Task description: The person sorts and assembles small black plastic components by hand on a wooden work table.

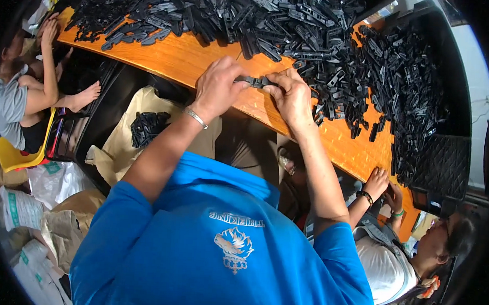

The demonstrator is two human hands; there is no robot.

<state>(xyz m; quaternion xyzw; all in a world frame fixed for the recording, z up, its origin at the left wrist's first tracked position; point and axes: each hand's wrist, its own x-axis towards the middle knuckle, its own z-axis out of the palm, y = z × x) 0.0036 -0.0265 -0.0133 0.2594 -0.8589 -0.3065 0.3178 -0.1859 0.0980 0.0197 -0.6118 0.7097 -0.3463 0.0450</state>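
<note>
Both hands, the left hand [219, 88] and right hand [293, 97], clamp opposite ends of a black plastic clip [257, 81] above the counter [188, 60], steadying it near the heap of parts [294, 18].

One wooden table [205, 61] carries the work. The black plastic clips [294, 18] heaped along its far edge and right end are too many to count, likely hundreds. One black crate [446, 161] sits at the right end, and one open sack [122, 147] below the near edge holds one smaller heap of clips [147, 127]. One yellow chair [15, 156] stands at left. Three people are in view, with perhaps six hands showing in all.
</note>
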